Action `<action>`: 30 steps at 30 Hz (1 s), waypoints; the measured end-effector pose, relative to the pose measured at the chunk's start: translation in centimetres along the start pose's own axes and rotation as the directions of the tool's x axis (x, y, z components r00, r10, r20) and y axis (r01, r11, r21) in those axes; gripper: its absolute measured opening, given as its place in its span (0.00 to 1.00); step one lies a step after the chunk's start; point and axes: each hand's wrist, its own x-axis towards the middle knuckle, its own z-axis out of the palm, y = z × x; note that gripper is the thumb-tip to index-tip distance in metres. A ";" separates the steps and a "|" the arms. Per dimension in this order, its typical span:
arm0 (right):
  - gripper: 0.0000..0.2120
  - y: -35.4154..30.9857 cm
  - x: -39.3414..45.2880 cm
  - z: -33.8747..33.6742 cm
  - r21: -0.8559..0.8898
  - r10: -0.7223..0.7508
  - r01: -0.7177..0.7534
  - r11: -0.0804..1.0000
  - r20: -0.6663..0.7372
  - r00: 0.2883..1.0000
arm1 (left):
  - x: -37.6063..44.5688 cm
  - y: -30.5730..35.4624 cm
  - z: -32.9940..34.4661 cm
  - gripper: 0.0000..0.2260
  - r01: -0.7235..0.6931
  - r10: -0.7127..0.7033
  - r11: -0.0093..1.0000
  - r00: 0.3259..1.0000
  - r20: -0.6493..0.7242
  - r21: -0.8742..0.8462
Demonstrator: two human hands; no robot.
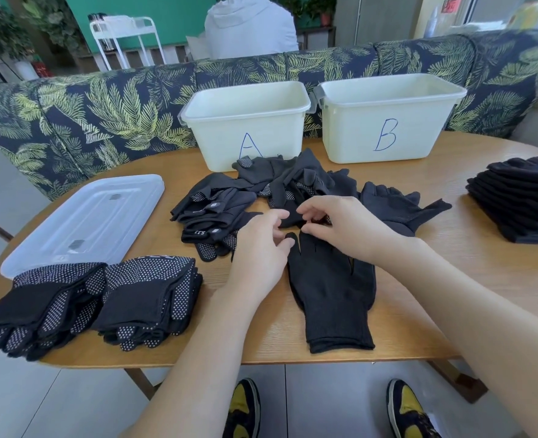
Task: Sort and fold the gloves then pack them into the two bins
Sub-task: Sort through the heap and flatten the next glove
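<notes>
Near edge: two yellow-and-black shoes [242, 409] on the floor below the round wooden bench [451, 311]
Flat glove: plain black knit glove [334, 298] lies at near centre, cuff toward the camera, fingers pointing far
Hands: left hand [261, 248] loosely curled, fingertips touching the flat glove's finger ends; right hand [340, 222] curled above them, whether it pinches fabric I cannot tell
Loose heap: unsorted black gloves [261, 191] just beyond the hands
Folded stacks: dotted black gloves [103, 298] near left; plain black gloves [520, 197] right
Bins: white plastic bin marked A [245, 128] and white plastic bin marked B [388, 121] at the far side
Lid: clear plastic lid [84, 219] left
</notes>
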 end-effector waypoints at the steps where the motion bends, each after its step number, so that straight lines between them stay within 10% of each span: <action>1: 0.15 -0.1 -0.8 -0.2 0.017 -0.004 0.004 1.000 -0.033 0.999 | -0.3 0.1 -0.1 0.20 -0.021 0.021 1.000 1.000 -0.003 0.019; 14: 0.11 -2.0 -13.4 -0.3 0.201 0.007 0.031 0.979 -0.185 0.983 | -7.4 1.0 -1.6 0.10 -0.256 0.267 0.958 0.961 0.069 -0.132; 30: 0.03 -1.4 -15.9 0.6 0.162 -0.096 0.112 0.980 -0.104 0.990 | -10.1 1.0 -2.9 0.09 -0.192 0.211 0.977 0.928 0.308 -0.090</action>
